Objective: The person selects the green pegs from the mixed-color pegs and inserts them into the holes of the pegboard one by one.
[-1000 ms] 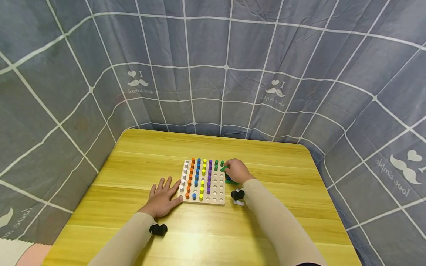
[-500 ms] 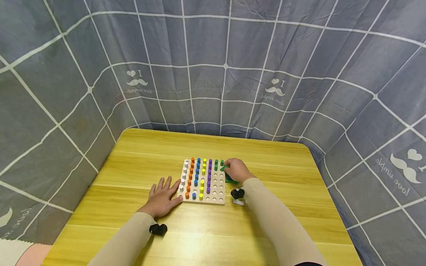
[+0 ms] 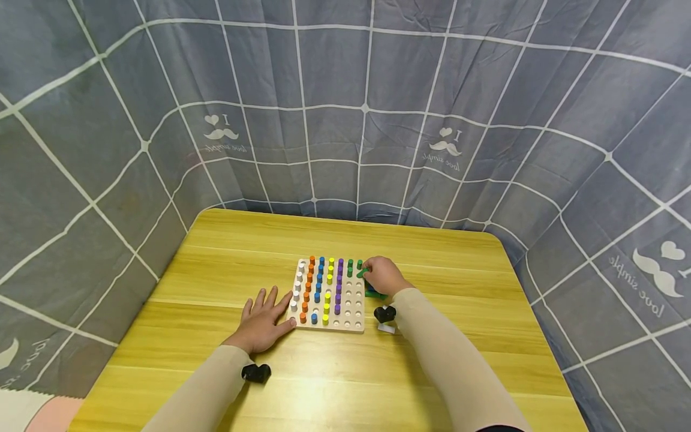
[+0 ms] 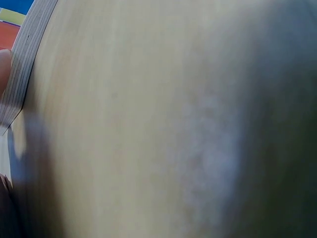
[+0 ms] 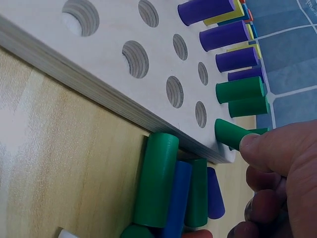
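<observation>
A pale wooden pegboard (image 3: 353, 318) lies on the table, with white, orange, blue, yellow, purple and green pegs standing in columns. My left hand (image 3: 260, 327) is spread flat at its left side, thumb and forefinger reaching the edge. At the far right corner, my right hand (image 3: 384, 276) pinches a green peg (image 5: 230, 133) between thumb and forefinger. That peg leans, its free end close over the board, in the right wrist view. Green pegs (image 5: 240, 90) stand just beyond it. The left wrist view shows mostly table and the board's edge (image 4: 27, 59).
Loose pegs lie against the board's right side, among them a green peg (image 5: 156, 183), a blue peg (image 5: 174, 203) and a purple peg (image 5: 216, 193). White pieces (image 3: 386, 328) lie nearer, by the right wrist. A grey checked curtain (image 3: 335, 138) surrounds the table (image 3: 259, 240).
</observation>
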Demonstrator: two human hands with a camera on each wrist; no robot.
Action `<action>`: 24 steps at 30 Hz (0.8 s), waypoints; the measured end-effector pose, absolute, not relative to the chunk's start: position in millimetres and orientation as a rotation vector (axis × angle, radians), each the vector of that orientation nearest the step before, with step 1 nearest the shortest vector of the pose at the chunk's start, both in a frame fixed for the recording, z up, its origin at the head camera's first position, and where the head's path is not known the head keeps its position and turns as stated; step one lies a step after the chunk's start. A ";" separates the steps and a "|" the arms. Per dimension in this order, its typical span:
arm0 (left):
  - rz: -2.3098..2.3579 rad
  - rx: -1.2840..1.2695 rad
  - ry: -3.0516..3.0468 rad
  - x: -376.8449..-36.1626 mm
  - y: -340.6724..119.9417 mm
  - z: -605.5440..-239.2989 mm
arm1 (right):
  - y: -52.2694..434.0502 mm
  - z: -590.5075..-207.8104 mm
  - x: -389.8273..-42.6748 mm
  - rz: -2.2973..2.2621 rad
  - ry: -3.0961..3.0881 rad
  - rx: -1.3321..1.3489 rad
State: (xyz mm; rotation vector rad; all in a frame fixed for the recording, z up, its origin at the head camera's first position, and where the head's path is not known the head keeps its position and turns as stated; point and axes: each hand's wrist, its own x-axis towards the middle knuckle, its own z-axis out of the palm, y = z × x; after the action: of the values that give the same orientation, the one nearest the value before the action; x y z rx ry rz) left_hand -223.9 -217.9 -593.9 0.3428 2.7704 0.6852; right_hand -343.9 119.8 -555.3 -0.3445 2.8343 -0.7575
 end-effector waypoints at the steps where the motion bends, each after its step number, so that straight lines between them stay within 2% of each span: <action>1: 0.690 0.346 2.773 -223.9 -217.9 -593.9 | 119.6 -555.4 -344.4 -0.752 2.835 -0.343; 24: 0.690 0.346 2.791 -222.4 -218.1 -591.3 | 113.1 -548.6 -342.3 -0.714 2.829 -0.324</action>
State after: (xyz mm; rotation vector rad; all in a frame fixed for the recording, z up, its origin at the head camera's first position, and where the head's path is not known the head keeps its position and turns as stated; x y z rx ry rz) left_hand -222.4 -218.1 -591.3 0.3460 2.7910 0.6897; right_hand -342.3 113.1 -548.6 -0.3238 2.8292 -0.7143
